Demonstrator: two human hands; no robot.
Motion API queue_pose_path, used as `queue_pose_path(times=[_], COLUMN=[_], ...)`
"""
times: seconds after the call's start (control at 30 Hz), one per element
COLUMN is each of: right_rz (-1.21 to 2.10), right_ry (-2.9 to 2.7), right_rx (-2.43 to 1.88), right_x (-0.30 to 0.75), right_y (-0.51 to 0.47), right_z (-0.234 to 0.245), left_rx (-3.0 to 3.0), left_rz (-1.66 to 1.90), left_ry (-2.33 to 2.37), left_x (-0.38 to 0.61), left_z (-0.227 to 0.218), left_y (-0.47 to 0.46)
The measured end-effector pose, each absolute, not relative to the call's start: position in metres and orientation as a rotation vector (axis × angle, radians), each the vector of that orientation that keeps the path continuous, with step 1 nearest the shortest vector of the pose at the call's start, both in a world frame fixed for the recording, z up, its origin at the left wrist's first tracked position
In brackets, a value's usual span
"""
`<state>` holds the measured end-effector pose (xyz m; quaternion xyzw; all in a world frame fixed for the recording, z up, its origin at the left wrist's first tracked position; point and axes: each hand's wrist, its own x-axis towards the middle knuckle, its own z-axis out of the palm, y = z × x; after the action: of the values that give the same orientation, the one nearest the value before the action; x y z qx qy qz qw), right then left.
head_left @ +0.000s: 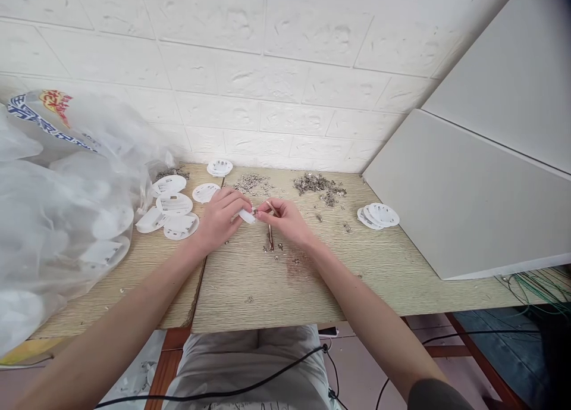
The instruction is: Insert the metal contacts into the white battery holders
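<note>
My left hand [222, 218] is closed around a white plastic piece [247, 216], tilted on its edge above the table. Fingers of my right hand [285, 219] pinch at the near edge of that piece, where a tiny metal part [254, 210] shows. A slim, brownish metal tool [270, 237] also sticks out below my right hand, its upper part partly covered by the fingers. Beside my left hand lie several white plastic discs [173, 205] with small metal contacts. Beyond my hands are heaps of small metal clips [314, 182] and flat metal bits [252, 184].
A large clear plastic bag [66, 219] full of white pieces fills the left side. A stack of white discs [378, 215] lies at right, near a grey panel [482, 184]. Green wires [535, 291] hang at the far right. A black cable [223, 392] crosses my lap.
</note>
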<state>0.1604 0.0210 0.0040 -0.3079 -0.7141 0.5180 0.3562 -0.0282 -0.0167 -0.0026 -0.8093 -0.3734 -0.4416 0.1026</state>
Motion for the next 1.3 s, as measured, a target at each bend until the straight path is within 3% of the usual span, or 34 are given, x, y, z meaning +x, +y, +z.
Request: queue_pose_path(times=[0.23,0.5,0.73,0.9,1.07,1.3], right_rz=[1.305,0.988,1.409,1.437,1.19,0.534], right_ry=[-1.859,-1.985,-1.732,-1.516,-1.599,-2.117], right_rx=[-0.824,-0.811,-0.831,-0.85,-0.923,-0.777], right_x=[0.158,0.154,0.155,0.16,0.166,0.166], right_y=[0.018,0.012,0.014,0.023,0.029,0.022], right_z=[0.006,0.0,0.005,0.006,0.006,0.003], left_rx=[-2.358,-2.336,-2.353,-2.542,-2.607,-2.473], left_rz=[-1.213,-1.261,-1.41,-1.656,-2.048,-2.13], left_ry=[-1.144,-1.252,-1.345,-1.857,-2.421,-2.483], left_x=[-0.029,-0.027,-0.025,-0.02,-0.018,-0.02], left_z=[-0.002,-0.009,-0.007,0.001,0.002,-0.002], left_y=[-0.017,-0.018,-0.018,-0.021,-0.021,-0.018])
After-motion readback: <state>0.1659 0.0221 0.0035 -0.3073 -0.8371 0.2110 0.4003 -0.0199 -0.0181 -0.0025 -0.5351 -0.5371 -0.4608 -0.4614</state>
